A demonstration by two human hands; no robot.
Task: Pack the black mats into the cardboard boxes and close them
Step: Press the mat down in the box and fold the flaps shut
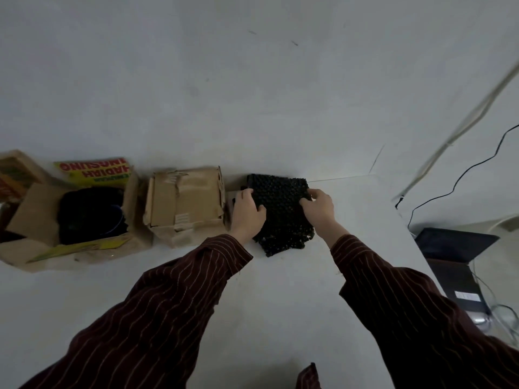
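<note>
A black knobbly mat point(282, 211) lies on the white table against the wall, a little right of centre. My left hand point(247, 213) grips its left edge and my right hand point(320, 210) grips its right edge. Left of the mat stands a small cardboard box point(185, 204) with its flaps folded shut. Further left is a larger open cardboard box point(33, 220) with yellow printed flaps, and a dark mat point(90, 214) sits inside it.
The white table point(295, 290) ends at a right edge near the mat. Beyond that edge, lower down, are an open laptop point(455, 245), a dark device and cables. A black cable point(460, 175) hangs along the wall at right.
</note>
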